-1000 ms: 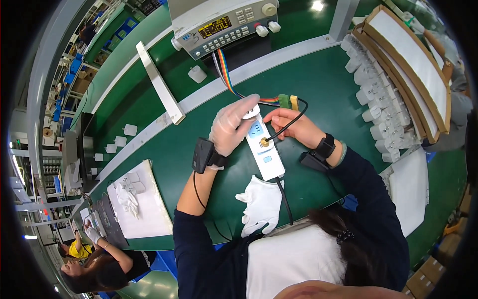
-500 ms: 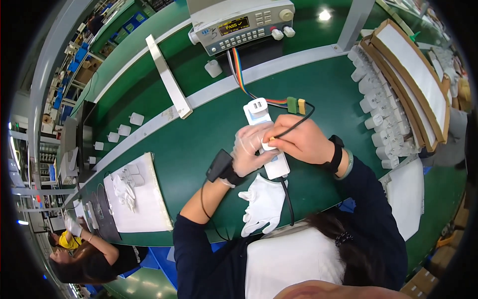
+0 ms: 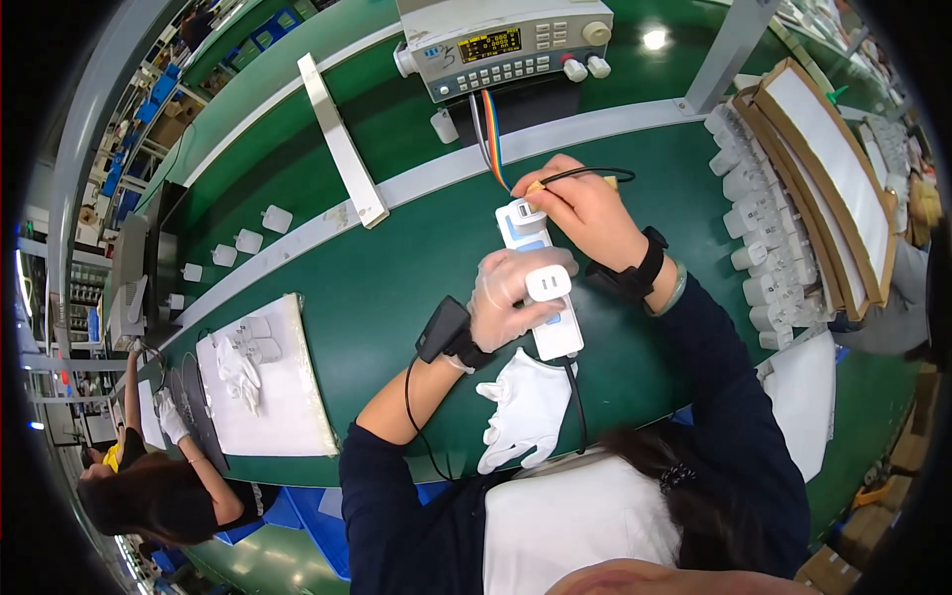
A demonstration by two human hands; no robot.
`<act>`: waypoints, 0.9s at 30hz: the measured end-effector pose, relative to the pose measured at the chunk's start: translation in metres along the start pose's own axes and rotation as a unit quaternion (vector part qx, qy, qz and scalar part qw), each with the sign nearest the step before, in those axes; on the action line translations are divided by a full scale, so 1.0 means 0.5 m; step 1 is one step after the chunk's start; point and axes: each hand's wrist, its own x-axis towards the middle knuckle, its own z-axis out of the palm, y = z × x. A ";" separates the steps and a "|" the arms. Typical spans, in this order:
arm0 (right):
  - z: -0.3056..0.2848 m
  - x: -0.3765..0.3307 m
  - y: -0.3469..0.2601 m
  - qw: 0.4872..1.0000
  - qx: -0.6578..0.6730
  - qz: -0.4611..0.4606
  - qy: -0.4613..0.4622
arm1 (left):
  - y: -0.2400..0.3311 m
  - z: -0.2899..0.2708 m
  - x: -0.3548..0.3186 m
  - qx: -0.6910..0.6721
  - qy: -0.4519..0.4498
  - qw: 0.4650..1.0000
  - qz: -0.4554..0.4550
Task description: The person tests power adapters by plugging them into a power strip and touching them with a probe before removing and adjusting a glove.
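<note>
A white power strip (image 3: 562, 340) lies on the green bench before me, with two white chargers on it. My left hand (image 3: 496, 295), in a clear thin glove, is closed around the nearer charger (image 3: 547, 284), whose two-slot face shows. Fingers of my right hand (image 3: 593, 213), which is bare, pinch a tan cable plug (image 3: 535, 187) at the farther charger (image 3: 524, 212). Whether the plug is inside a port, I cannot tell. Its black cable (image 3: 593, 171) loops over that hand. A white glove (image 3: 526, 412) lies beside the strip's near end.
A bench tester (image 3: 506, 52) stands at the back, with rainbow wires (image 3: 491, 129) running down from it. Rows of white chargers (image 3: 759, 238) and cardboard trays (image 3: 828, 178) stand at right. At left are a white board (image 3: 288, 397) and a person (image 3: 178, 496) at work.
My right hand has carried the plug away from the nearer charger to the farther one, uncovering the nearer one's face. My left hand stays in place. The tester's display has changed.
</note>
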 end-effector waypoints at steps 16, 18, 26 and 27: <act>-0.019 -0.126 0.060 0.775 0.528 0.345 0.029 | -0.171 -0.339 0.165 0.547 0.076 0.786 -0.277; -0.022 -0.143 0.074 0.733 0.580 0.348 0.073 | -0.170 -0.391 0.159 0.595 0.099 0.774 -0.191; -0.004 -0.131 0.060 0.748 0.576 0.322 0.066 | -0.277 -0.674 -0.085 0.693 -0.083 0.551 -0.457; -0.005 -0.133 0.070 0.745 0.575 0.327 0.085 | -0.256 -0.662 -0.089 0.686 -0.090 0.587 -0.420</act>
